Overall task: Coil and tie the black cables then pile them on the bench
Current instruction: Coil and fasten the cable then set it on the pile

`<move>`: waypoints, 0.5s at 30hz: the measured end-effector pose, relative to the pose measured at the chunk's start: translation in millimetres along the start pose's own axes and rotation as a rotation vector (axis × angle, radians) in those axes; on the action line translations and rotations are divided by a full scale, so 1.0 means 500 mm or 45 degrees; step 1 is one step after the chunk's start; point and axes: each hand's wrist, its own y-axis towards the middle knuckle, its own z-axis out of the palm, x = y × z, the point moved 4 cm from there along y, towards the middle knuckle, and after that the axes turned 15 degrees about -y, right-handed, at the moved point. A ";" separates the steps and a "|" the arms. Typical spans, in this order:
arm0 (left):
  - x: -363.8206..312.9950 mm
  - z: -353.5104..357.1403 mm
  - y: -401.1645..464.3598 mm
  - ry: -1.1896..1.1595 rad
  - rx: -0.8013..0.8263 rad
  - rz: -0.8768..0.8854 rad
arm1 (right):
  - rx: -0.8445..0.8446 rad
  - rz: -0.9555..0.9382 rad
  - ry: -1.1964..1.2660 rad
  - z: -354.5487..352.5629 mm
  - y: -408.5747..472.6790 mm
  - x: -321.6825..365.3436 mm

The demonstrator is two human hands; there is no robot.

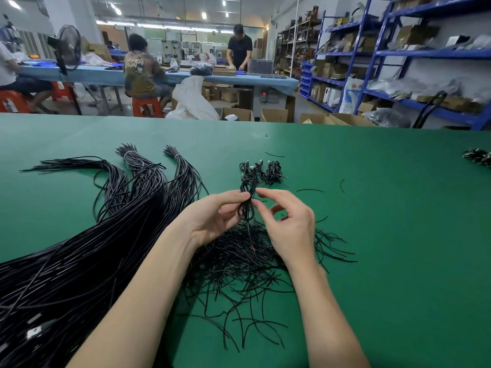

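Green bench [372,208]: left hand [212,216] fingers pinch a coiled black cable [245,205]; right hand [289,224] fingers pinch its middle.

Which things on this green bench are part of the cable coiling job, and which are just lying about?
Job:
coiled cable, held by left hand and right hand
finished coils
long cable bundles
short tie pieces

Lying about:
stray offcuts
dark bundle at the right edge
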 end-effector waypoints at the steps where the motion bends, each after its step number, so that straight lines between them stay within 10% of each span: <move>1: -0.001 0.000 -0.001 -0.017 0.003 -0.022 | -0.019 -0.022 -0.004 -0.003 0.001 0.001; 11: -0.006 -0.002 -0.002 0.101 0.016 -0.001 | -0.028 -0.082 0.009 -0.014 0.007 0.012; 15: -0.020 -0.009 0.001 0.367 0.047 0.213 | 0.201 0.328 0.185 0.006 0.008 -0.007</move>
